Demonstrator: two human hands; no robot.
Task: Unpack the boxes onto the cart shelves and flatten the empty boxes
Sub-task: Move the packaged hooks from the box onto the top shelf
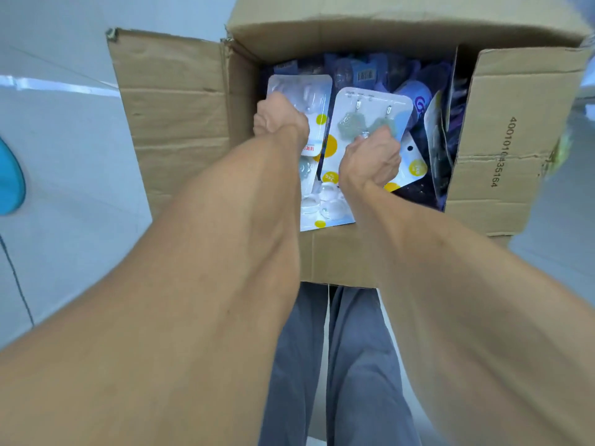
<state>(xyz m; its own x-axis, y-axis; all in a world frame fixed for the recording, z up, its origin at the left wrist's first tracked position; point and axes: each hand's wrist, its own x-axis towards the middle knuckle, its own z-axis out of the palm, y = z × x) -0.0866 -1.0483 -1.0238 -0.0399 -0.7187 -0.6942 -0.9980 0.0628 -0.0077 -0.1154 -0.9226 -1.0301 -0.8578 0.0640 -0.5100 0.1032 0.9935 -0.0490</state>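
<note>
Pale floor surrounds an open cardboard box standing beyond grey trouser legs. Inside it, the left hand and right hand each grip a white blister pack, fingers curled and mostly hidden. Farther packs are blurred.

a pale tiled floor fills the left of the frame. an open cardboard box stands on it at upper centre, 1 flap spread left, and a blue object lies at the left edge.
</note>
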